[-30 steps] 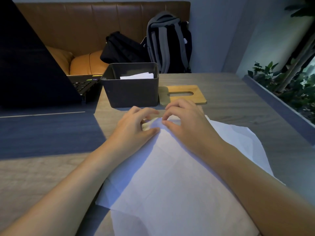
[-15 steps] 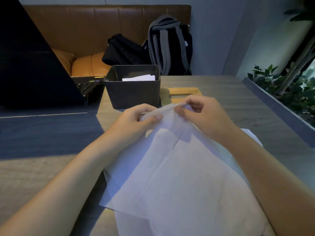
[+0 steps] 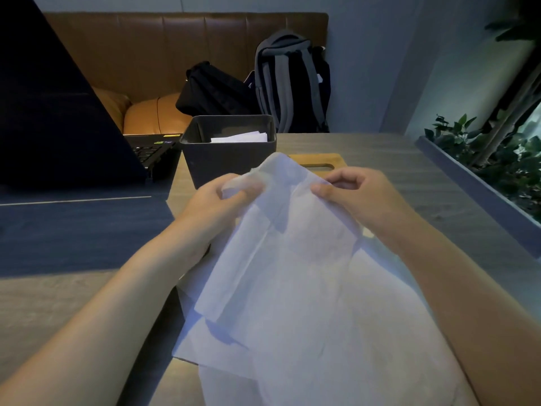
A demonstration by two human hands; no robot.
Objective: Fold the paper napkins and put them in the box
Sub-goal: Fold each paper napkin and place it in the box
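Note:
A thin white paper napkin (image 3: 295, 259) hangs lifted off the wooden table, its far edge raised in front of the box. My left hand (image 3: 218, 205) pinches that edge on the left and my right hand (image 3: 355, 194) pinches it on the right, a hand's width apart. More white napkins (image 3: 222, 353) lie flat on the table beneath it. The dark grey open box (image 3: 229, 161) stands just beyond my hands, with a folded white napkin (image 3: 240, 137) inside.
A wooden lid with a slot (image 3: 322, 163) lies right of the box. An open laptop (image 3: 61, 112) fills the left side. A dark placemat (image 3: 76, 230) lies under it. A planter with green leaves (image 3: 480, 171) borders the right edge. Two backpacks (image 3: 263, 83) rest on the sofa behind.
Both hands have lifted the top napkin's far edge off the table and moved apart, spreading the sheet in the air.

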